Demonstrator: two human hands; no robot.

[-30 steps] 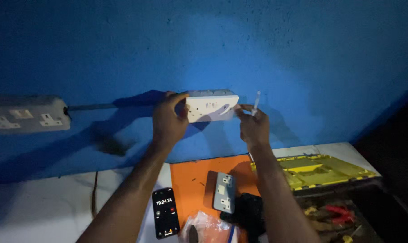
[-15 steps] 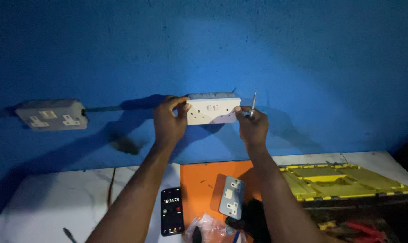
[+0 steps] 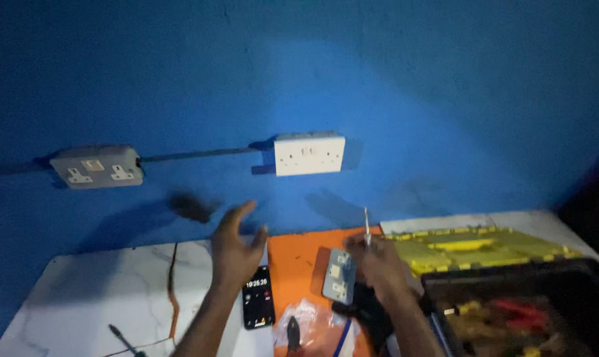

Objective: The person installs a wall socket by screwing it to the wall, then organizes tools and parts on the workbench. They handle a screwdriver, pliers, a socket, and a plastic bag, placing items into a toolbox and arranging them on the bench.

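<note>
1. One thin screwdriver [image 3: 367, 227] is grasped in the grip of the right hand [image 3: 378, 264], its shaft pointing upward, low over the orange mat [image 3: 299, 264] on the bench [image 3: 101, 291].
2. The left hand [image 3: 236, 248] is seen released, fingers spread, holding nothing, just above one phone [image 3: 258, 297] with a lit screen.
3. One grey socket plate [image 3: 339, 276] is propped on the mat, just beside the right hand.
4. Two double sockets are counted on the blue wall [image 3: 445, 99]: one white socket [image 3: 309, 154] above the hands and one grey socket [image 3: 98, 166] further left, joined by one conduit [image 3: 193, 155].
5. One yellow-lidded toolbox [image 3: 484, 241] is found to the right, and one pair of pliers [image 3: 293, 334] lies on clear plastic wrap [image 3: 312, 324] at the mat's lower edge.
</note>
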